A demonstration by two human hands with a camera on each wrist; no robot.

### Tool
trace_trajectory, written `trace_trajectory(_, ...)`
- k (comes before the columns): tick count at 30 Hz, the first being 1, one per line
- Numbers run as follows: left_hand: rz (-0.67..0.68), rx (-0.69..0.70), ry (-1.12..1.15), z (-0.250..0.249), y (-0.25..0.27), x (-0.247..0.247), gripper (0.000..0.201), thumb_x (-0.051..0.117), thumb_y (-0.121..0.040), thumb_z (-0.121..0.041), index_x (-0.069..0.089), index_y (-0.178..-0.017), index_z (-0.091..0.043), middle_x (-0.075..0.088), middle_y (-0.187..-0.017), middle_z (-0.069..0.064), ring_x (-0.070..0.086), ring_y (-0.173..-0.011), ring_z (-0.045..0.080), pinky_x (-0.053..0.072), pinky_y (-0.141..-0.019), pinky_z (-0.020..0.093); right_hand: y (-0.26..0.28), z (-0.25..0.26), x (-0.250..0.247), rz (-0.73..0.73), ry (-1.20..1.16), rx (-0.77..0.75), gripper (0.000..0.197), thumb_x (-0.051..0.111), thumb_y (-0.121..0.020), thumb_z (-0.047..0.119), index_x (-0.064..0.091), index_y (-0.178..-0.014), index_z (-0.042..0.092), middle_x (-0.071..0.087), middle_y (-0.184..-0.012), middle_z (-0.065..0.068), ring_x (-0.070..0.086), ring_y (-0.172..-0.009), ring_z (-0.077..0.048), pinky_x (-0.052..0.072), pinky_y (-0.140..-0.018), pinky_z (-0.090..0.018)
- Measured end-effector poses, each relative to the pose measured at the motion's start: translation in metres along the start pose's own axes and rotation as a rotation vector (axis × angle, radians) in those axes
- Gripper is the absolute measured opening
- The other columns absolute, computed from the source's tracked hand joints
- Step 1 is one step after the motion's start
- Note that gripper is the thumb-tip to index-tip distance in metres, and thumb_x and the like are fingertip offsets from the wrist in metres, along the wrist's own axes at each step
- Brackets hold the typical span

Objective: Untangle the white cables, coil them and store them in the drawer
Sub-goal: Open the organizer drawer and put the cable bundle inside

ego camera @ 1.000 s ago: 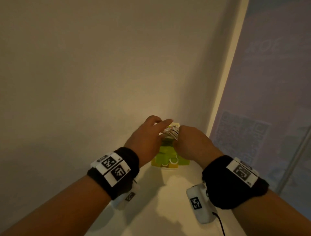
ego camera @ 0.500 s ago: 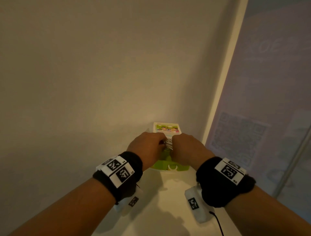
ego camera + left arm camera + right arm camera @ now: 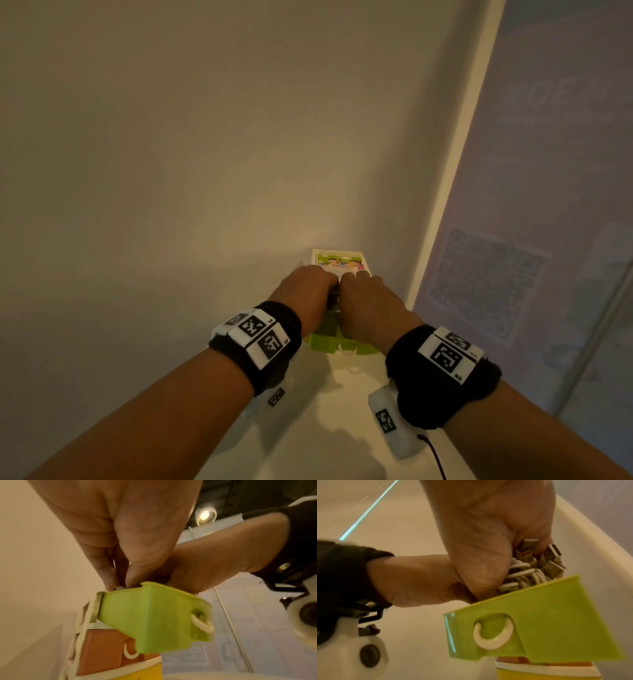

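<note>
A bundle of coiled white cables [image 3: 520,574] with metal USB plugs [image 3: 551,555] sits in my right hand [image 3: 515,561], which grips it at the rim of the pulled-out green drawer [image 3: 556,622]. The bundle's lower turns are inside the drawer. My left hand [image 3: 120,585] pinches something small and whitish at the drawer's [image 3: 154,615] back corner, seemingly part of the cables. In the head view my left hand [image 3: 308,294] and right hand [image 3: 366,301] press together over the drawer [image 3: 325,342], and only a sliver of cables [image 3: 334,298] shows.
The drawer belongs to a small white drawer unit [image 3: 339,263] with a cartoon picture on top, set against the wall on a white surface [image 3: 342,404]. Below the green drawer are an orange drawer [image 3: 102,649] and a yellow one [image 3: 149,672]. A panel with a QR code [image 3: 486,284] stands to the right.
Both hands have come down with the cable bundle, from above the unit's top to the open green drawer. The unit's picture top is now uncovered.
</note>
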State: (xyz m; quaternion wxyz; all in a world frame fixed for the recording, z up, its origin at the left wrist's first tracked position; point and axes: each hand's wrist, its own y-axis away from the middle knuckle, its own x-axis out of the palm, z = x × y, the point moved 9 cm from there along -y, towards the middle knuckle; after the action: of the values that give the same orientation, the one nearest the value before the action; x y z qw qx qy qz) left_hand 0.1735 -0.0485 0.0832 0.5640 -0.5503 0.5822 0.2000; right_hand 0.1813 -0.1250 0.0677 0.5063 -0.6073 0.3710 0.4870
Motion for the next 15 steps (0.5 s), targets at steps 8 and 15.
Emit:
trace_trajectory(8,0.011,0.066,-0.069,-0.005,-0.007,0.006,0.028,0.048,-0.098,-0.025,0.065,-0.12,-0.021,0.062,-0.12,0.007,0.06,-0.108,0.025,0.046,-0.094,0.032,0.002,-0.002,0.012,0.036,0.034,-0.007,0.048,0.049,-0.097,0.027,0.044,-0.144,0.019,0.036,-0.141,-0.021,0.044,-0.117,-0.032,0.044,-0.1,-0.039)
trace_trajectory(15,0.09,0.085,-0.037,-0.007,0.002,0.007,0.024,0.056,-0.09,-0.017,0.066,-0.111,-0.013,0.057,-0.114,0.007,0.057,-0.102,0.024,0.045,-0.089,0.031,0.001,-0.001,0.003,-0.176,-0.126,0.036,0.036,0.052,-0.098,0.022,0.04,-0.129,0.007,0.047,-0.121,-0.015,0.053,-0.105,-0.028,0.049,-0.086,-0.035)
